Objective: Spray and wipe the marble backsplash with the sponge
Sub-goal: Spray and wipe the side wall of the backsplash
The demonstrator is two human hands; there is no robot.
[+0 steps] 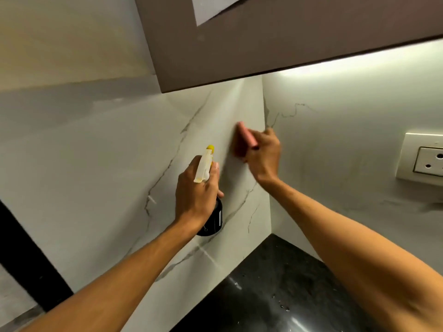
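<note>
The white marble backsplash with grey veins fills the wall and turns a corner at centre right. My right hand grips a pink sponge and presses it against the marble just left of the corner. My left hand holds a spray bottle upright near the wall; its head is white with a yellow nozzle, its dark body shows below my palm. The sponge is blurred.
A brown upper cabinet hangs overhead, lit underneath. A white wall socket sits on the right wall. The black stone countertop lies below the corner. A dark vertical strip runs at the lower left.
</note>
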